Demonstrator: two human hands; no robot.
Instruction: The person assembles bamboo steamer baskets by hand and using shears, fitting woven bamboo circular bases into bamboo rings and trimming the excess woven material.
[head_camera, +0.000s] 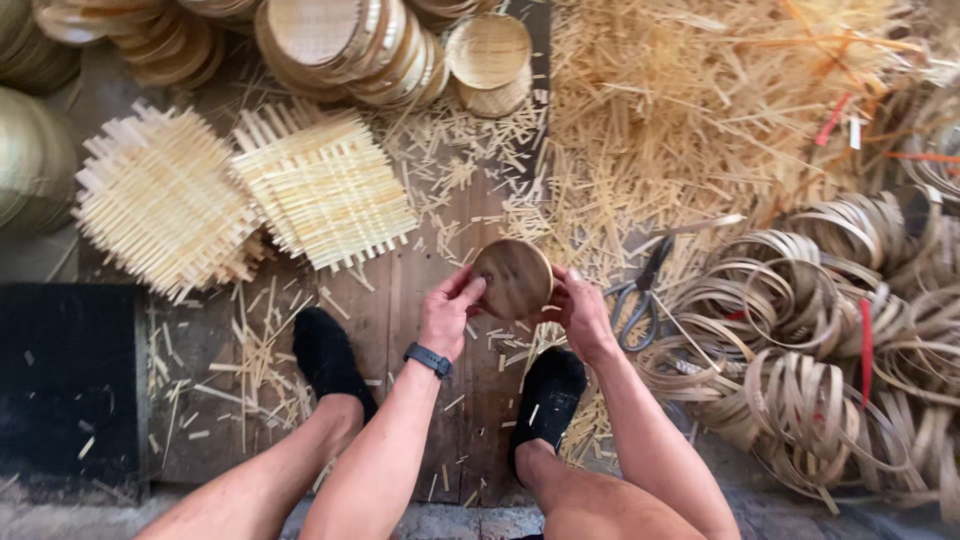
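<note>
Both-handed, left hand (452, 312) and right hand (579, 309) grip the round bamboo tray (512, 278) by its rim.

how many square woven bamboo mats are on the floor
2: one pale square woven bamboo mat at upper left, another right beside it, overlapping its edge. More could be hidden outside the view.

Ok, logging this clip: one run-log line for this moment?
left hand: holds round bamboo tray | right hand: holds tray | scissors: on floor, right
</note>
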